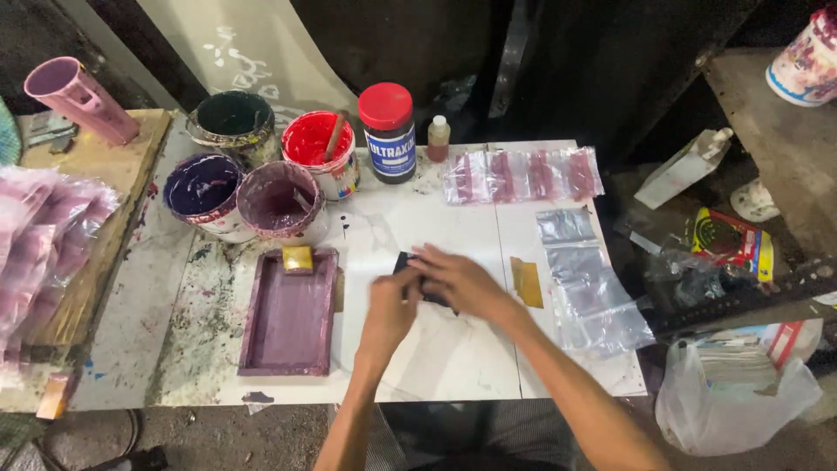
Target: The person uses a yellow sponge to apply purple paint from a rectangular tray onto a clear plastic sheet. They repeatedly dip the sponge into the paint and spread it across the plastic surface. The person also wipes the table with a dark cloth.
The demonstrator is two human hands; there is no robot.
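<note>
Purple paint in the tray, red in a tub; both hands closed on a dark piece.

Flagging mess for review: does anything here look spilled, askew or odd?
Yes. Paint splatters stain the white table below the paint cans. Both hands, left and right, rest on a dark flat piece.

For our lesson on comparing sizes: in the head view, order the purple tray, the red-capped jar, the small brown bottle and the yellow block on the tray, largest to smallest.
1. Purple tray
2. Red-capped jar
3. Small brown bottle and yellow block: these two look about alike, so they are left unranked.
</note>
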